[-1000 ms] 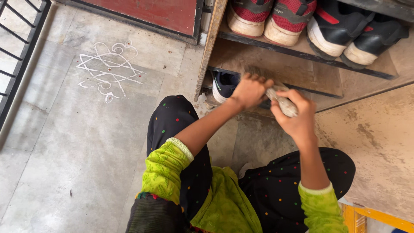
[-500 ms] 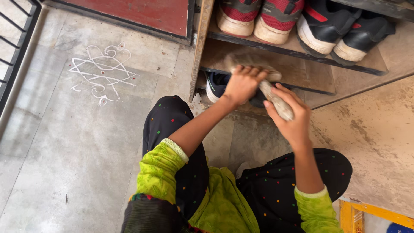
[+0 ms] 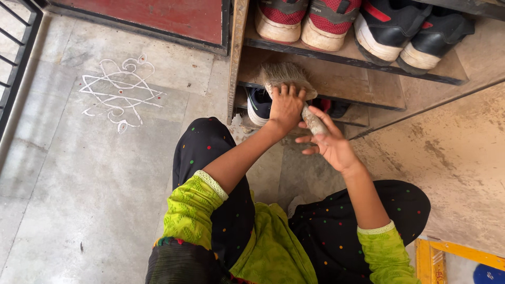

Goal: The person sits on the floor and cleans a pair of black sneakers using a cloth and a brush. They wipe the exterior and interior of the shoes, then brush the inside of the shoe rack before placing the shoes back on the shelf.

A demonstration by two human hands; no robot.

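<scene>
Hiding under the left hand (image 3: 286,108): brush (image 3: 286,75) neck, lower shoes.

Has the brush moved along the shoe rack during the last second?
Yes. The brush, gripped by the left hand, has shifted leftwards along the shelf, closer to the rack's upright post. The right hand holds its handle loosely.

1. This is the entrance of a home: a wooden shoe rack (image 3: 336,58) stands on a stone-tiled floor (image 3: 79,173), with red sneakers (image 3: 302,21) and black sneakers (image 3: 405,37) on its shelf.
2. A white chalk floor pattern (image 3: 118,92) lies before a red door (image 3: 152,16).
3. A black metal grille (image 3: 16,52) lines the floor's left edge.
</scene>
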